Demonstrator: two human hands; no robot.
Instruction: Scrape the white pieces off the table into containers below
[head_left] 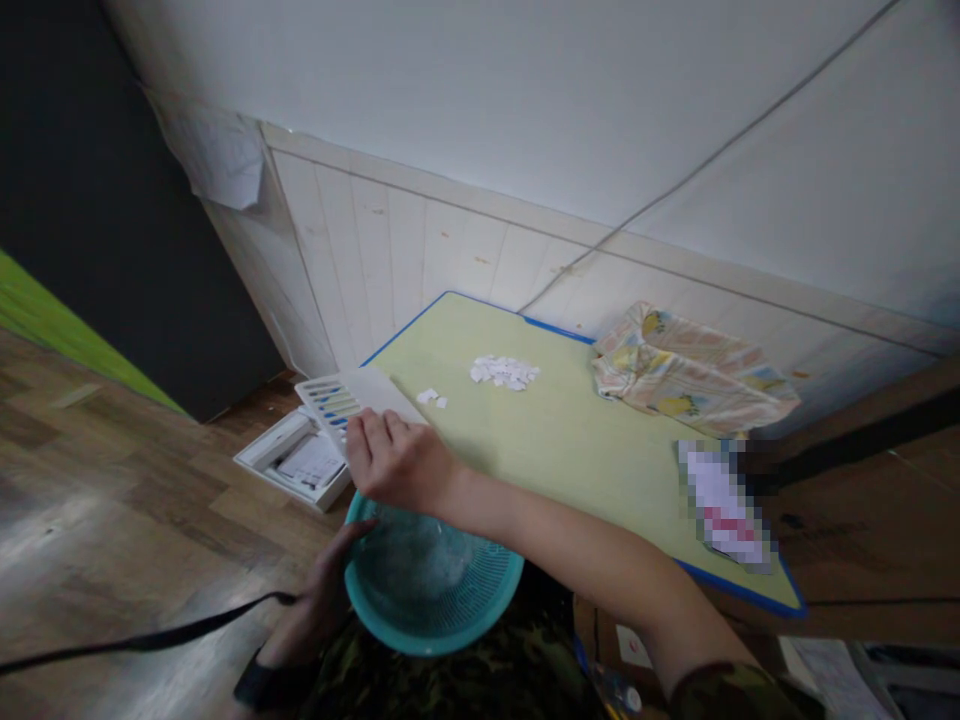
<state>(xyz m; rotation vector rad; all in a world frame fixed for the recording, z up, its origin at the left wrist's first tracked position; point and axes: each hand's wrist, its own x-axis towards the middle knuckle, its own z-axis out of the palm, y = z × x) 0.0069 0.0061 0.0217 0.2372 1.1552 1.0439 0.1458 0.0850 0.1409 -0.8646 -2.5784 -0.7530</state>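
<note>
My right hand (397, 455) is closed on the near edge of a white slotted plastic tray (379, 392), tilted over the table's left edge. Table colour and blue edging show through its slots. Below it, my left hand (330, 570) grips the left rim of a turquoise plastic colander (442, 640) in front of my body, the thumb over the rim. Something pale and translucent lies in the colander; I cannot make out what. On the table sit a heap of small white pieces (506, 372) and a few loose white pieces (432, 398).
The pale yellow table (555, 460) has blue edging and stands by a white panelled wall (390, 230). A patterned cloth (697, 375) lies at its back right, a blurred packet (724, 505) at the right. An open white box (300, 460) is beyond the left edge.
</note>
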